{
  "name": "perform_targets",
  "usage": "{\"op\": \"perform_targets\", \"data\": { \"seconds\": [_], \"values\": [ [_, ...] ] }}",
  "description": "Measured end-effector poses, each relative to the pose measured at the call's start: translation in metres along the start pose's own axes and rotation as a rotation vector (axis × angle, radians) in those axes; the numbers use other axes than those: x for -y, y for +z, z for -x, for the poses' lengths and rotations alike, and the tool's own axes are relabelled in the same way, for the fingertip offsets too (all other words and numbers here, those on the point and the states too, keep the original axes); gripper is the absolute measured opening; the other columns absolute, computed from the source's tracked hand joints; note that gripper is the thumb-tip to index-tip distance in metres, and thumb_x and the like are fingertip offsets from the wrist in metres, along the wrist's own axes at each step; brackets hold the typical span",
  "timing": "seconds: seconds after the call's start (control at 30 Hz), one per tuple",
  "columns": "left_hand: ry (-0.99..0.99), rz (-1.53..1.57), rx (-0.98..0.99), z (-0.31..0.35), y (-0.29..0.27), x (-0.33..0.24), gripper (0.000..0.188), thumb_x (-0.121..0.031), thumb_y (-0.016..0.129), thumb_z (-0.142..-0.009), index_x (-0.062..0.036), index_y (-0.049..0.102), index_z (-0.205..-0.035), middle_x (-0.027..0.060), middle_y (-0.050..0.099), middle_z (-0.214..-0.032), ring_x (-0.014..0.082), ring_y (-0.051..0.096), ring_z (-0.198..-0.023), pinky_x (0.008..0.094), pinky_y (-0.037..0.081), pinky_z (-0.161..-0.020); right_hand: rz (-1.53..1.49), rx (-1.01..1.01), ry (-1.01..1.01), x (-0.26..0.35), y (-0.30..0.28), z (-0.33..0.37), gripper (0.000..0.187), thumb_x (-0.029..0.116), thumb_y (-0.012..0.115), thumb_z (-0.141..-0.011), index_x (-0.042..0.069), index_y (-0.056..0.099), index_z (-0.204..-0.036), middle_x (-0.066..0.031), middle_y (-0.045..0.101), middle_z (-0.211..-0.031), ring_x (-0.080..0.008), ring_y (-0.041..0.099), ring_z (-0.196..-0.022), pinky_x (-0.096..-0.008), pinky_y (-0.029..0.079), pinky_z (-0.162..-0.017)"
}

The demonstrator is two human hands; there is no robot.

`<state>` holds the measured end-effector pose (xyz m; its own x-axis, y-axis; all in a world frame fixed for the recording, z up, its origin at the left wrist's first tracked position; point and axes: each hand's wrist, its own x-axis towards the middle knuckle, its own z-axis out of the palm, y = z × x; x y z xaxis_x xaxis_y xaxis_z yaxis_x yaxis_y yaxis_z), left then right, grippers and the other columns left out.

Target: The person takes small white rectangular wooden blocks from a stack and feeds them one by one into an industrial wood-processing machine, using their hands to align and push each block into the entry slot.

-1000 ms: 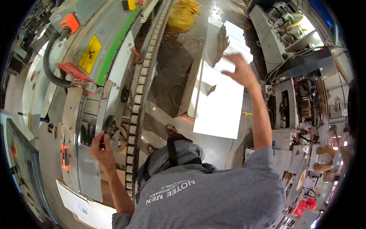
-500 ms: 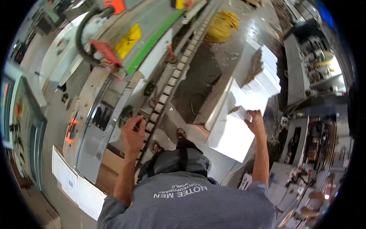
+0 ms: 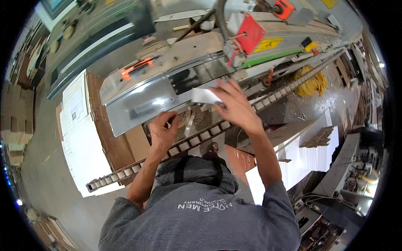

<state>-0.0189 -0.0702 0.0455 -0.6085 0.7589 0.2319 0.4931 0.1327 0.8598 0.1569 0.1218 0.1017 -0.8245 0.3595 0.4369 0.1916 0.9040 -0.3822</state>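
My right hand [image 3: 236,102] is closed on a small white board piece [image 3: 205,96], its fingers blurred by motion. This piece hangs over the front edge of a shiny metal plate [image 3: 144,102] on the machine. Nearer to me and further left, my left hand [image 3: 164,129] has its fingers curled toward the thumb, just off the plate's front edge. I see nothing between those fingers. Below both hands runs a rail of pale rollers [image 3: 205,136], crossing in front of my body.
White boards [image 3: 320,154] with brown edges are stacked to my right. Another stack of white-faced cardboard [image 3: 81,134] stands at the left. Along the machine are a red plate [image 3: 250,33], an orange part [image 3: 136,68] and a green strip [image 3: 272,57]. A yellow sack [image 3: 312,83] lies beyond the rail.
My view has turned left toward the machine. My right hand has left the white boards at the right and brought a small piece over to the metal plate. My left hand stays curled.
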Motion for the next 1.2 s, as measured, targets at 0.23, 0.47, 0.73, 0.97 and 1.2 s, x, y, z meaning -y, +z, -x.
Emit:
{"op": "perform_targets", "data": {
  "seconds": [0.23,0.47,0.73,0.97,1.2],
  "values": [
    [-0.093,-0.063,-0.141,-0.004,-0.054,0.037,0.018,-0.005,0.071,-0.086,0.0032,0.072,-0.102,0.0135,0.068,-0.083,0.016,0.061,-0.068,0.0293,0.049,-0.062,0.001,0.073,-0.151,0.004,0.12,-0.083,0.04,0.006,0.071,-0.078,0.002,0.064,-0.117,-0.0125,0.057,-0.114,-0.0327,0.049,-0.112,-0.0449,0.042,-0.1],
    [0.122,-0.263,-0.194,-0.051,-0.058,0.065,0.024,-0.011,0.08,-0.079,0.002,0.072,-0.098,0.0175,0.068,-0.083,0.027,0.065,-0.068,0.0346,0.052,-0.063,-0.459,-0.102,0.365,0.04,0.144,-0.034,0.039,0.011,0.065,-0.091,-0.004,0.057,-0.127,-0.0191,0.063,-0.103,-0.03,0.061,-0.082,-0.0371,0.053,-0.071],
    [0.09,-0.363,-0.142,-0.086,-0.041,0.077,0.022,-0.017,0.08,-0.078,0.0001,0.073,-0.09,0.017,0.068,-0.083,0.0332,0.067,-0.071,0.0387,0.054,-0.066,-0.587,-0.195,0.523,0.048,0.168,-0.058,0.048,0.018,0.063,-0.094,-0.008,0.051,-0.133,-0.0233,0.059,-0.121,-0.0298,0.056,-0.097,-0.0383,0.052,-0.076],
    [0.152,-0.389,-0.163,-0.102,-0.021,0.089,0.015,-0.016,0.078,-0.081,-0.0022,0.072,-0.083,0.0145,0.067,-0.077,0.0314,0.066,-0.068,0.0385,0.052,-0.064,-0.45,-0.222,0.496,0.037,0.168,-0.06,0.047,0.016,0.061,-0.093,-0.009,0.051,-0.13,-0.026,0.058,-0.123,-0.04,0.052,-0.106,-0.0487,0.043,-0.095],
    [0.246,-0.382,-0.137,-0.122,0.023,0.068,0.013,-0.016,0.077,-0.08,-0.0047,0.072,-0.08,0.0126,0.065,-0.075,0.0321,0.064,-0.066,0.0391,0.052,-0.062,-0.238,-0.335,0.438,-0.001,0.152,-0.059,0.039,0.015,0.064,-0.09,-0.008,0.054,-0.12,-0.0266,0.06,-0.115,-0.0444,0.052,-0.104,-0.0523,0.042,-0.092]
  ]
}}
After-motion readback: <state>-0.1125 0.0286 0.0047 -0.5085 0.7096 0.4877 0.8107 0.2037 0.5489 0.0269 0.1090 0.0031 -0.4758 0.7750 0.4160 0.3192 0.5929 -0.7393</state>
